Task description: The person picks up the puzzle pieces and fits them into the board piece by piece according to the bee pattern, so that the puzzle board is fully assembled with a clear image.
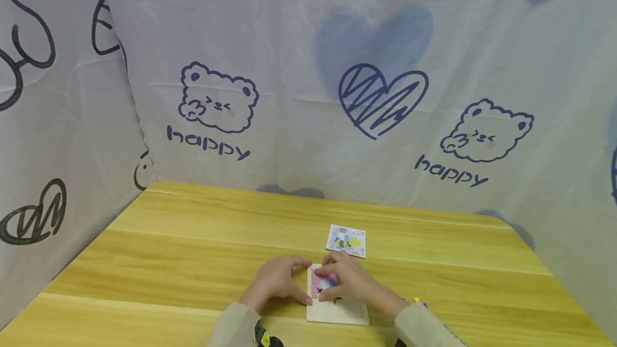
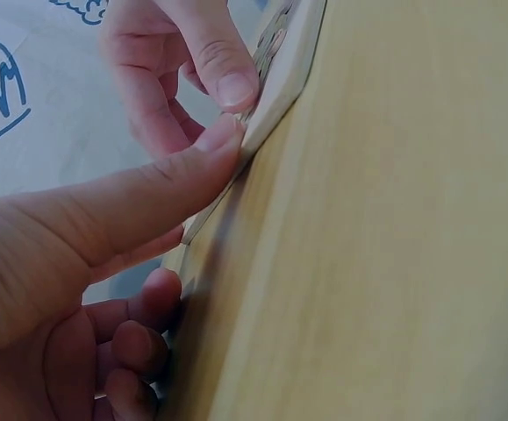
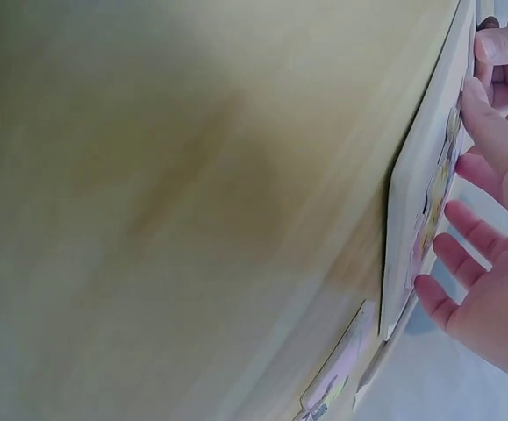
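A pale wooden puzzle board (image 1: 338, 312) lies on the table, with pink printed puzzle pieces (image 1: 314, 287) in its upper left part. My left hand (image 1: 277, 280) holds the board along its left edge, thumb and index finger spread apart. The left wrist view shows the left thumb (image 2: 161, 189) against the rim. Over the pieces is my right hand (image 1: 354, 280), its thumb and index finger around a pink piece with blue and white print. In the right wrist view the other right fingers (image 3: 464, 254) spread over the board. The right hand hides part of the pieces.
A square picture card (image 1: 346, 240) of a bee lies behind the board. Small colourful pieces (image 1: 419, 302) show beside the right sleeve. In the right wrist view a pink printed piece (image 3: 337, 364) rests on the table. Printed cloth (image 1: 289, 68) hangs behind the wooden table (image 1: 193, 261).
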A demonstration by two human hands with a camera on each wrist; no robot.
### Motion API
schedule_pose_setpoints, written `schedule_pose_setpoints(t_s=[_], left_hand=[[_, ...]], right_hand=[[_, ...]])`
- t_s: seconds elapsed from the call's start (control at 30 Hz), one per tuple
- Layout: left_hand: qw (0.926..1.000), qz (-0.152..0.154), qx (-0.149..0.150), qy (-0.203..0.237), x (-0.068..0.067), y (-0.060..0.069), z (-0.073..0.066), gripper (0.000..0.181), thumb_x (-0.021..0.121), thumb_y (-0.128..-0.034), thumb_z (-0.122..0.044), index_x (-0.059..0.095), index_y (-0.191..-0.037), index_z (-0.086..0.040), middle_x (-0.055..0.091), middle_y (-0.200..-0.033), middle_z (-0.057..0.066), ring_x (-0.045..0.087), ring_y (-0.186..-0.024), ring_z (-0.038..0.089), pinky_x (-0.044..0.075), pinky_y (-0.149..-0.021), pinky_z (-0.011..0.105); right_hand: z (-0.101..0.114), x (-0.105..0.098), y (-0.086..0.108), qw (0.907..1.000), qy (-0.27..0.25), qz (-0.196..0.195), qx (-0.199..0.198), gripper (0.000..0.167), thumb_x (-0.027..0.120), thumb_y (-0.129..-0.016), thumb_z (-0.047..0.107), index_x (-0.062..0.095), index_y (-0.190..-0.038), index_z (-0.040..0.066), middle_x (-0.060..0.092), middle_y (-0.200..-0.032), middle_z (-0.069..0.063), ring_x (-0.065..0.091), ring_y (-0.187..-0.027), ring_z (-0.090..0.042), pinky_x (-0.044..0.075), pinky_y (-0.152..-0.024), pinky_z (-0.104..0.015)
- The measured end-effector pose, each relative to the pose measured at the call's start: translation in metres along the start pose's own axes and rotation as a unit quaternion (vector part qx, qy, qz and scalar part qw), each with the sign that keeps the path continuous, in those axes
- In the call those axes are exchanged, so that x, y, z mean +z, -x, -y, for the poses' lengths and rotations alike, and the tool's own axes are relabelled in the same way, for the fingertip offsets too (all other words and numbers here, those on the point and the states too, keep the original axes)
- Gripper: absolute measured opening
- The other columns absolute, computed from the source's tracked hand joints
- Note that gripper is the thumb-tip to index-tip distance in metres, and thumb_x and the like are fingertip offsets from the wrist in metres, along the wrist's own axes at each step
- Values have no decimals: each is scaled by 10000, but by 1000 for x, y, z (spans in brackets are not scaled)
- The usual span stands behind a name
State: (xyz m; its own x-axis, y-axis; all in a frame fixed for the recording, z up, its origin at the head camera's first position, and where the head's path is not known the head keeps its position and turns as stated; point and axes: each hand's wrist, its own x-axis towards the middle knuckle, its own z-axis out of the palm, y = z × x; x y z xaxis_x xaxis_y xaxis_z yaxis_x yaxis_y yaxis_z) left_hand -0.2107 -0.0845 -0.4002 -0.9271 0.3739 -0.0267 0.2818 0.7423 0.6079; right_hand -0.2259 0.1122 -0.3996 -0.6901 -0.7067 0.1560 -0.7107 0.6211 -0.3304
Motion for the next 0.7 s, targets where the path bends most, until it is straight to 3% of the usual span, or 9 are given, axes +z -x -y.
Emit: schedule_pose_setpoints(t_s=[0.33,0.7], left_hand=[[10000,-61,11,-19,0,1,0,708,838,-530,-358,602,-1166,-155,460,-620,-45,410,-565,111,359,-543,288],[9999,-153,-46,3,2,1,-1,727,844,-502,-355,606,-1161,-161,469,-640,-56,427,-578,101,359,-555,276]], right_hand=[[0,1,1,10000,26,-53,-8,478,718,-705,373,659,-1074,75,518,-1004,-8,433,-914,-162,352,-781,-326],[-9,-27,25,9970,-685,-282,231,229,682,-776,181,684,-957,42,540,-942,8,462,-879,-180,394,-735,-315]])
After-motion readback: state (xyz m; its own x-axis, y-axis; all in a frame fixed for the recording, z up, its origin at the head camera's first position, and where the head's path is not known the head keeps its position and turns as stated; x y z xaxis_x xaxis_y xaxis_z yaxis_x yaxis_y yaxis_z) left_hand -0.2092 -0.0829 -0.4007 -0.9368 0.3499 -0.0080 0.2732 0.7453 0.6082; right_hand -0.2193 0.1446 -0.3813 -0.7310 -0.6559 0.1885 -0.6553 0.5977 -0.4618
